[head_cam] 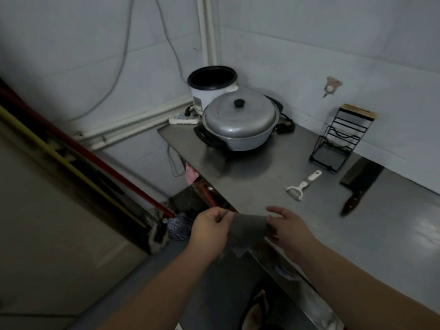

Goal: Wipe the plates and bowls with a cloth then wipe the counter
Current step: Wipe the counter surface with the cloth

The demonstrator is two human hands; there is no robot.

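Note:
A dark grey cloth (247, 231) is stretched between my two hands above the front left edge of the steel counter (371, 234). My left hand (210, 231) pinches its left corner with curled fingers. My right hand (289, 231) holds its right side, fingers bent around the fabric. The cloth's lower part hangs down over the counter's edge. No plates or bowls are in view.
A lidded metal pot (240, 122) sits on a burner at the back, with a rice cooker (212, 86) behind it. A white peeler (303, 184), a cleaver (359, 184) and a black wire rack (340, 139) lie to the right. Mop handles (95, 163) lean at the left.

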